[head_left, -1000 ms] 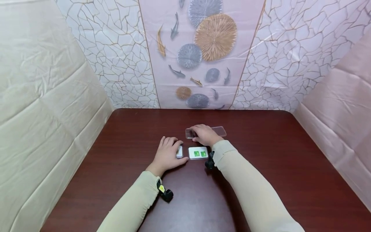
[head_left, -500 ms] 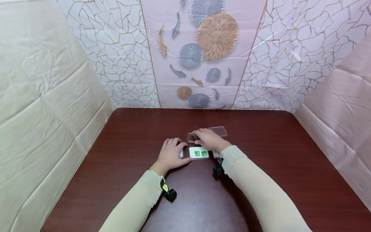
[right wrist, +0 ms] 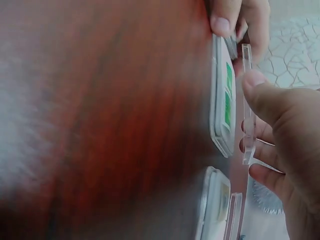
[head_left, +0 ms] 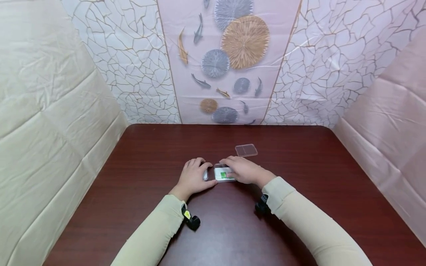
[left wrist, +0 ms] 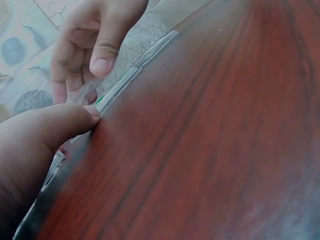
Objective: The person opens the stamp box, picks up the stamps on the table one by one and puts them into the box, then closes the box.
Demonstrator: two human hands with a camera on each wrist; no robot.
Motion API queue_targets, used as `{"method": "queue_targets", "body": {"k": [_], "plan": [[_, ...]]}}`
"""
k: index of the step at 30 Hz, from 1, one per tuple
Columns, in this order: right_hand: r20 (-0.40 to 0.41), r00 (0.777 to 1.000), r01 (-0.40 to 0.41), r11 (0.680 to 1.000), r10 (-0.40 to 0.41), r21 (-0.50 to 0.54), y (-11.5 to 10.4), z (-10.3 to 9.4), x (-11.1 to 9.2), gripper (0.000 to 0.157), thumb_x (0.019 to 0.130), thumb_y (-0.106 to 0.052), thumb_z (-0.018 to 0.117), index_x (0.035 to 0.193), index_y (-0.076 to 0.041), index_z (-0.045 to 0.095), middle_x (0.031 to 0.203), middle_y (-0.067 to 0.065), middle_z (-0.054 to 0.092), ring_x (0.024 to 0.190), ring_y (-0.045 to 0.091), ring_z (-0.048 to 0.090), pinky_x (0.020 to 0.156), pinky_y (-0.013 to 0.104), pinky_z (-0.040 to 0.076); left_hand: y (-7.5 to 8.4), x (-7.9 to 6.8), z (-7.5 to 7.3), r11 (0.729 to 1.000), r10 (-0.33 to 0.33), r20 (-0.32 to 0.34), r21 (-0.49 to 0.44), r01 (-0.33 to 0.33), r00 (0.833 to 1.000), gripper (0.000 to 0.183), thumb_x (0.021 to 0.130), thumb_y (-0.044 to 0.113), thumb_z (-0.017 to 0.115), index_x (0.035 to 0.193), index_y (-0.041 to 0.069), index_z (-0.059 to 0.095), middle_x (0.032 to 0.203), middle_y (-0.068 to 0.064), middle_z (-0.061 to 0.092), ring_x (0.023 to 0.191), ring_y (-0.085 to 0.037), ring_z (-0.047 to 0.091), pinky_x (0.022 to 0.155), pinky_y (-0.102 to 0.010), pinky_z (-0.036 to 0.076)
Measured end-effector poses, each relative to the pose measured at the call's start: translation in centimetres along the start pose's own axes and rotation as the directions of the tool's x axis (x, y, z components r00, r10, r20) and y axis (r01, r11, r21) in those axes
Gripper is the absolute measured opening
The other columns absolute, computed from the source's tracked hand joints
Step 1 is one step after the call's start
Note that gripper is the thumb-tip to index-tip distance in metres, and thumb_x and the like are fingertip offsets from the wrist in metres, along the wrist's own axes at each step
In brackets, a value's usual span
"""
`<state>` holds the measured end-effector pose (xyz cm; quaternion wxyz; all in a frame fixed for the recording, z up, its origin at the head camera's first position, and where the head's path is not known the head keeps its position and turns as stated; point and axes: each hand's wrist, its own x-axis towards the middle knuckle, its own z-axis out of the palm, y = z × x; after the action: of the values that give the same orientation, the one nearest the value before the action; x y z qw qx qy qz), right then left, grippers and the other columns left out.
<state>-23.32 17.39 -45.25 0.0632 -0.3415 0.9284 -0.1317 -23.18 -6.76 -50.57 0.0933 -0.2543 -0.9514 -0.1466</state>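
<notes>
A flat white case (head_left: 218, 176) with green squares lies on the table. My right hand (head_left: 245, 170) pinches a clear plastic lid (right wrist: 248, 112) between thumb and fingers, just above that case; a gap shows between lid and case in the right wrist view. The thumb of my left hand (head_left: 193, 175) touches the case's left end. The left fingers arch over another white case (head_left: 205, 174), mostly hidden by that hand. A third white case (right wrist: 214, 205) lies to the right, hidden by my right hand in the head view.
Another clear lid (head_left: 246, 150) lies behind my right hand, towards the back of the dark red-brown table (head_left: 159, 147). A patterned cloth (head_left: 219, 99) hangs behind the table, with pale cloth walls at both sides.
My right hand has brought the clear lid from the back of the table forward, over the case with green squares. The other lid stays behind. My left hand has barely moved.
</notes>
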Motion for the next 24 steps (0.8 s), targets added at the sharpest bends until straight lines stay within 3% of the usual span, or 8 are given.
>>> {"method": "queue_targets", "body": {"k": [12, 19, 24], "plan": [[-0.053, 0.996, 0.064, 0.996, -0.067, -0.064, -0.1, 1.1, -0.4, 0.055, 0.093, -0.028, 0.074, 0.14, -0.007, 0.055, 0.132, 0.011, 0.059, 0.116, 0.025, 0.059, 0.1, 0.045, 0.047, -0.1, 0.0, 0.0, 1.0, -0.002, 0.01, -0.023, 0.002, 1.0, 0.064, 0.08, 0.067, 0.068, 0.128, 0.025, 0.065, 0.126, -0.003, 0.053, 0.118, -0.026, 0.049, 0.105, -0.05, 0.037], [-0.044, 0.993, 0.103, 0.985, -0.11, -0.136, -0.4, 1.1, -0.2, 0.048, 0.094, -0.029, 0.073, 0.134, -0.006, 0.062, 0.13, 0.01, 0.059, 0.116, 0.026, 0.059, 0.101, 0.046, 0.047, -0.1, 0.1, -0.2, 1.0, 0.008, 0.032, -0.019, -0.007, 0.999, 0.064, 0.08, 0.064, 0.068, 0.13, 0.024, 0.063, 0.125, -0.003, 0.052, 0.119, -0.027, 0.048, 0.105, -0.051, 0.036], [-0.033, 0.994, 0.102, 0.986, -0.108, -0.132, -0.5, 0.8, -0.3, 0.048, 0.094, -0.03, 0.073, 0.134, -0.006, 0.062, 0.13, 0.01, 0.059, 0.115, 0.025, 0.059, 0.099, 0.044, 0.048, 0.0, 0.1, -0.2, 1.0, 0.014, 0.042, -0.017, -0.013, 0.999, 0.065, 0.081, 0.064, 0.067, 0.131, 0.023, 0.063, 0.125, -0.004, 0.051, 0.12, -0.028, 0.047, 0.104, -0.052, 0.035]]}}
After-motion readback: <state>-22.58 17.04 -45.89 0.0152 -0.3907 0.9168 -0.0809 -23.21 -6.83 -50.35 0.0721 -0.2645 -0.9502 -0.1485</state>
